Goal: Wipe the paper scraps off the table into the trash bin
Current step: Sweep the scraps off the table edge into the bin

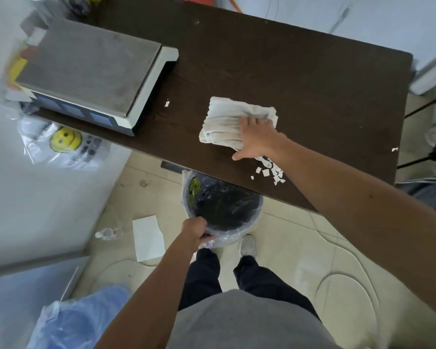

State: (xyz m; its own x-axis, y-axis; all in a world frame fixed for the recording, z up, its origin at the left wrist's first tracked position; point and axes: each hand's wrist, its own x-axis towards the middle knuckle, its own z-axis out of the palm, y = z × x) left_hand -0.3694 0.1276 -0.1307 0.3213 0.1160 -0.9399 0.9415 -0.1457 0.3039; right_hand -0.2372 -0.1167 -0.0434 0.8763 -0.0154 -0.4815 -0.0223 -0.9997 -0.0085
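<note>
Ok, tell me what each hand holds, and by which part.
Left hand grips the bin by its near rim. Right hand presses flat on the cloth's right side, not clearly gripping it.

You cannot read any words or numbers here. The plastic bag (66, 144) on the floor has a yellow smiley face and some dark print beside it, but the print is too blurry to read. The scale (91, 71) on the table (300, 71) has blue screens on its front, and they show nothing you can make out.
</note>
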